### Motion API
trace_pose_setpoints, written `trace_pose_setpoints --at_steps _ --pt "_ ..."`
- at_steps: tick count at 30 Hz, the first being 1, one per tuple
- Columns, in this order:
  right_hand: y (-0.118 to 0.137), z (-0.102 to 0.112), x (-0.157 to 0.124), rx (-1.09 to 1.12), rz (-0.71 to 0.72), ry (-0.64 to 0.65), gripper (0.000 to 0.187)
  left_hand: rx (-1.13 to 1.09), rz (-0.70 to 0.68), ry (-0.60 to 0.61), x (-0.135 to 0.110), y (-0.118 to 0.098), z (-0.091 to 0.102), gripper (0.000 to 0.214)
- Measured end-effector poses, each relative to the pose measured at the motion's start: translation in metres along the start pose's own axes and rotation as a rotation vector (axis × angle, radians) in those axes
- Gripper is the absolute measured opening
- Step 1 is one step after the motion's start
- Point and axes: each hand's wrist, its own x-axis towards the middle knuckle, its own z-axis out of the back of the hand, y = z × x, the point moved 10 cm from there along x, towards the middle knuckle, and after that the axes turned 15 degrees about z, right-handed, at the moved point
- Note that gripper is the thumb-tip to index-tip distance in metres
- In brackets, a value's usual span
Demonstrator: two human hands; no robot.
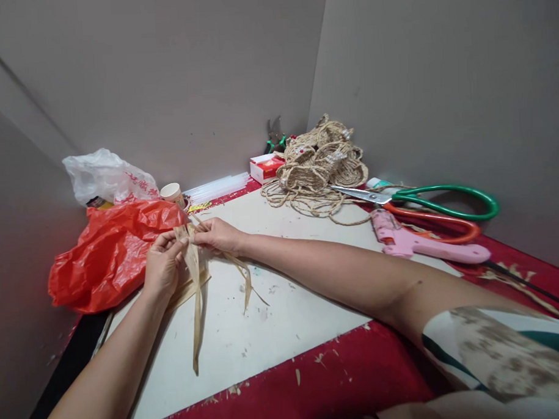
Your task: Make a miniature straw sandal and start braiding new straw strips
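Note:
Dry, pale tan husk strips (195, 298) hang between my two hands over the white board. My left hand (164, 262) pinches the upper part of a wide strip, its fingers closed. Close beside it, my right hand (218, 235) is closed on the same bundle, thumb against fingers. Thin split ends (246, 284) trail below my right wrist. Another husk piece (186, 292) lies on the board behind the hanging strip, partly covered. Just left of my left hand is a crumpled red plastic bag (111, 252).
Along the back are a white plastic bag (108, 176), a paper cup (171, 194), clear glue sticks (219, 188), a red-white box (265, 168) and pruning shears (275, 136). Coiled braided cord (306, 175), large scissors (398, 200) and a pink glue gun (413, 241) lie right. Scraps dot the red cloth (285, 386).

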Motion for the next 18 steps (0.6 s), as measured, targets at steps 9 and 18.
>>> trace_pose_setpoints --at_steps 9,18 --pt "0.011 0.023 0.005 0.265 0.009 -0.292 0.014 -0.048 -0.112 -0.154 0.0 -0.014 0.021 0.031" --pt "0.024 0.106 0.02 0.132 0.047 -0.599 0.022 -0.1 -0.146 -0.24 0.002 -0.023 0.037 0.035"
